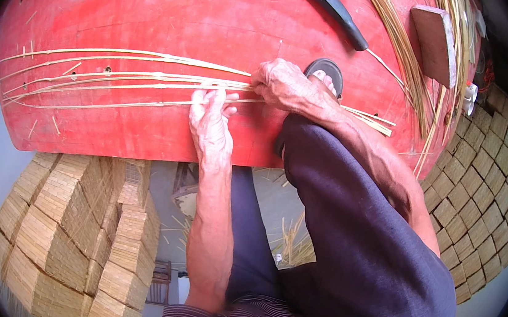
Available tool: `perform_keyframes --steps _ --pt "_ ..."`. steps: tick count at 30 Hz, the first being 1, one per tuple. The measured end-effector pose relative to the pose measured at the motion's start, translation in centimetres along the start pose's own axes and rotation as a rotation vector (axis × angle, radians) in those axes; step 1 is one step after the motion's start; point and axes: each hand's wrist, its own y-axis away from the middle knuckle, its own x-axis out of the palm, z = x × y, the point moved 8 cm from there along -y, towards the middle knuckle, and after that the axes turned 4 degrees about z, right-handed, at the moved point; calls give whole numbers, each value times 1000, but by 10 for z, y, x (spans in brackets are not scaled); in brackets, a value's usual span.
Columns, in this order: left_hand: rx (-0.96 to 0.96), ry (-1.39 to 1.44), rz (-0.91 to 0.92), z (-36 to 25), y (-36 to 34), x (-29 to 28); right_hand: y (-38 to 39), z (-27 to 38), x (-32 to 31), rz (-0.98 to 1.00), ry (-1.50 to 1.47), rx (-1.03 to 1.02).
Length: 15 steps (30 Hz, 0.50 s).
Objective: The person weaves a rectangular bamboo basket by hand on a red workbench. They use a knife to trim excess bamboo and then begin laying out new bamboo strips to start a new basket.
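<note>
Several thin, pale bamboo strips (120, 76) fan out to the left over a red board (175, 26), their ends gathered at my right hand. My right hand (283, 86) is closed around the gathered strips, with its fingers partly hidden behind the knuckles. Farther left, my left hand (213, 123) pinches the nearest strip between bent fingers. Short strip ends (366, 118) stick out to the right of my right wrist. My foot in a dark sandal (326, 73) rests on the board just beyond that wrist.
A dark curved handle (331, 9) lies at the far side. Long strip bundles (401, 56) and a wooden block (434, 46) lie at the right. Stacks of woven pieces (73, 232) stand below left, and more woven pieces (480, 188) at right. Strip scraps (291, 243) litter the floor.
</note>
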Motion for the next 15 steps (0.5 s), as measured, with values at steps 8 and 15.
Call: perform_keyframes --steps 8,15 --pt "64 -153 34 -3 -10 2 -13 5 -2 141 -3 -172" --pt "92 6 224 -7 -9 12 -15 9 -13 224 -12 -195"
